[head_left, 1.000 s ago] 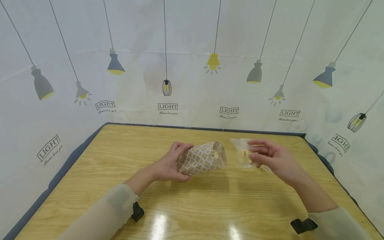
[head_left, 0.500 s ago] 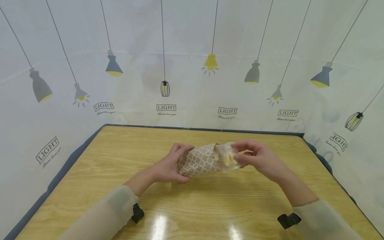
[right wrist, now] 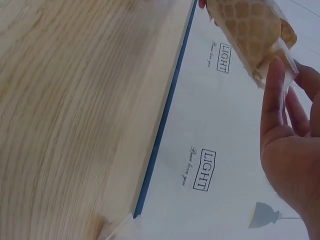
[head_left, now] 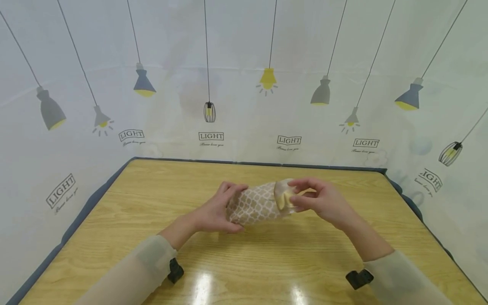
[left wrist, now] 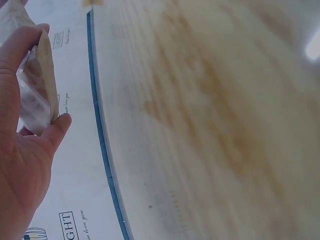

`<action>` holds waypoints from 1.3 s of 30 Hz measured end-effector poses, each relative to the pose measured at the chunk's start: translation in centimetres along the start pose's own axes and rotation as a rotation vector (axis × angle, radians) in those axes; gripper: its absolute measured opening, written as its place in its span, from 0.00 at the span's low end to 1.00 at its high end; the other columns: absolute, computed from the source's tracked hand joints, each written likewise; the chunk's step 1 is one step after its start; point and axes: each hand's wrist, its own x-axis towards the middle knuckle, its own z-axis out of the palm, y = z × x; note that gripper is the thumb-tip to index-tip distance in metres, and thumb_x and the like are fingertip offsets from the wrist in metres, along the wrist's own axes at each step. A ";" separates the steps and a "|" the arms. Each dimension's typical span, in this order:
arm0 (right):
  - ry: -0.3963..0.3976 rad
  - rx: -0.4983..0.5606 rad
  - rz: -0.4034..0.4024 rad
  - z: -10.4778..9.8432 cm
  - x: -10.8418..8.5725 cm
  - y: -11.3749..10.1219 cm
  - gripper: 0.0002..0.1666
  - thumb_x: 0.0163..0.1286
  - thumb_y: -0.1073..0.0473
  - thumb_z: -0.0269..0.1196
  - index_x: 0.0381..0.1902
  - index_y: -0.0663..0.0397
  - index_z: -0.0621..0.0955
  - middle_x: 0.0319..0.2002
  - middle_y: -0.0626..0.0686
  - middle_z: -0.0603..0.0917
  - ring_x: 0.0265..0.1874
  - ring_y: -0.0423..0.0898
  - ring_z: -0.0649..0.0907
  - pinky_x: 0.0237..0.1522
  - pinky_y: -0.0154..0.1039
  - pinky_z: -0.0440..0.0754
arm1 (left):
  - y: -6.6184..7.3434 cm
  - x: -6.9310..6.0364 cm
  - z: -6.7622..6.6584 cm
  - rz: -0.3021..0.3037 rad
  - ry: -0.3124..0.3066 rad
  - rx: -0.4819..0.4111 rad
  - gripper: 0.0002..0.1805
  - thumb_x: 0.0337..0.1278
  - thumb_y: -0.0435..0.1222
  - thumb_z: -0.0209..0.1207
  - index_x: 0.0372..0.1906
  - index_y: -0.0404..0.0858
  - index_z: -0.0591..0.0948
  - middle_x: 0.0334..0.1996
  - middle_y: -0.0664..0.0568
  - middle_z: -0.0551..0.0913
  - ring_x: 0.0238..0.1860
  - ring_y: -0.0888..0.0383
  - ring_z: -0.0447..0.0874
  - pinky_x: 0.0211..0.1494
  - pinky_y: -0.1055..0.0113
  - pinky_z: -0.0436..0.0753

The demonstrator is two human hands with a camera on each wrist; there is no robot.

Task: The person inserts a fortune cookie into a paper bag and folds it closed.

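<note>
A brown paper bag with a white lattice pattern is held above the table, its mouth facing right. My left hand grips the bag's closed end between thumb and fingers, as the bag in the left wrist view also shows. At the mouth is a clear plastic packet with pale yellow pieces inside, partly within the bag. My right hand pinches the packet's outer end. In the right wrist view, thumb and fingers hold the packet against the bag's opening. The packet's inner end is hidden by the paper.
A wooden table lies under both hands, with a dark blue edge along its back. Beyond it hangs a white curtain printed with lamps. Black wrist cameras sit at both cuffs.
My right hand has moved left, bringing the packet from beside the bag to its mouth and partly inside. My left hand and the bag have stayed nearly still.
</note>
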 end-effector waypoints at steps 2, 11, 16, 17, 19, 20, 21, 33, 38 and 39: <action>0.003 -0.023 -0.014 0.3 0.1 -0.1 0.27 0.76 0.59 0.73 0.69 0.57 0.82 0.57 0.64 0.82 0.42 0.44 0.91 0.45 0.45 0.95 | 0.1 0.1 -0.1 -0.001 0.004 -0.005 0.63 0.44 0.38 0.85 0.86 0.49 0.61 0.72 0.42 0.62 0.73 0.44 0.68 0.79 0.36 0.75; 0.024 -0.134 -0.036 0.3 0.0 -0.1 0.26 0.79 0.56 0.70 0.71 0.49 0.82 0.57 0.62 0.87 0.40 0.44 0.88 0.33 0.38 0.88 | 0.3 0.1 -0.2 -0.021 0.014 -0.016 0.62 0.45 0.38 0.85 0.86 0.50 0.61 0.72 0.42 0.62 0.73 0.43 0.67 0.79 0.36 0.75; 0.051 -0.186 -0.014 0.1 -0.2 0.5 0.24 0.76 0.54 0.73 0.67 0.47 0.86 0.56 0.59 0.87 0.38 0.43 0.84 0.30 0.35 0.80 | 0.4 0.0 -0.3 -0.029 0.034 -0.009 0.61 0.46 0.37 0.84 0.86 0.48 0.63 0.72 0.42 0.63 0.73 0.43 0.68 0.79 0.36 0.75; 0.054 -0.195 -0.013 0.1 -0.2 0.6 0.24 0.75 0.54 0.74 0.66 0.47 0.87 0.56 0.59 0.88 0.37 0.43 0.84 0.30 0.35 0.80 | 0.4 0.0 -0.2 -0.029 0.035 -0.008 0.61 0.46 0.37 0.84 0.86 0.48 0.63 0.72 0.42 0.63 0.72 0.44 0.68 0.79 0.36 0.76; 0.053 -0.207 -0.016 0.3 -0.2 0.8 0.24 0.74 0.53 0.75 0.65 0.46 0.88 0.55 0.58 0.88 0.38 0.43 0.83 0.30 0.34 0.79 | 0.4 0.0 -0.2 -0.032 0.036 -0.009 0.61 0.46 0.37 0.84 0.86 0.48 0.62 0.72 0.42 0.63 0.72 0.44 0.68 0.78 0.37 0.76; 0.049 -0.205 -0.019 0.4 -0.1 0.9 0.24 0.73 0.53 0.75 0.65 0.46 0.88 0.55 0.58 0.89 0.38 0.44 0.83 0.31 0.34 0.79 | 0.4 0.0 -0.2 -0.032 0.036 -0.010 0.61 0.46 0.37 0.84 0.86 0.49 0.62 0.72 0.42 0.63 0.72 0.44 0.68 0.78 0.37 0.76; 0.045 -0.204 -0.017 0.5 -0.1 1.0 0.24 0.73 0.53 0.75 0.65 0.46 0.88 0.55 0.58 0.89 0.38 0.44 0.83 0.30 0.34 0.79 | 0.4 0.0 -0.2 -0.032 0.036 -0.011 0.61 0.46 0.37 0.84 0.86 0.49 0.62 0.72 0.42 0.63 0.72 0.44 0.68 0.78 0.37 0.76; 0.064 -0.209 0.037 0.4 -0.3 1.1 0.25 0.76 0.49 0.73 0.68 0.41 0.87 0.55 0.56 0.88 0.33 0.44 0.78 0.30 0.36 0.77 | 0.3 0.0 -0.2 -0.003 0.059 -0.001 0.58 0.48 0.39 0.84 0.84 0.50 0.65 0.69 0.43 0.64 0.70 0.46 0.68 0.77 0.38 0.76; 0.050 -0.208 0.023 0.7 -0.1 1.3 0.23 0.76 0.49 0.73 0.67 0.42 0.88 0.55 0.56 0.89 0.32 0.44 0.78 0.31 0.35 0.77 | 0.1 0.1 -0.1 0.010 0.066 -0.005 0.57 0.50 0.40 0.84 0.84 0.51 0.65 0.68 0.44 0.64 0.69 0.47 0.68 0.76 0.41 0.77; 0.044 -0.207 0.017 0.7 0.0 1.3 0.23 0.77 0.50 0.72 0.67 0.42 0.88 0.55 0.56 0.89 0.31 0.44 0.77 0.30 0.35 0.77 | 0.1 0.1 -0.1 0.011 0.066 -0.007 0.56 0.50 0.40 0.83 0.84 0.51 0.65 0.68 0.44 0.64 0.69 0.47 0.68 0.75 0.41 0.77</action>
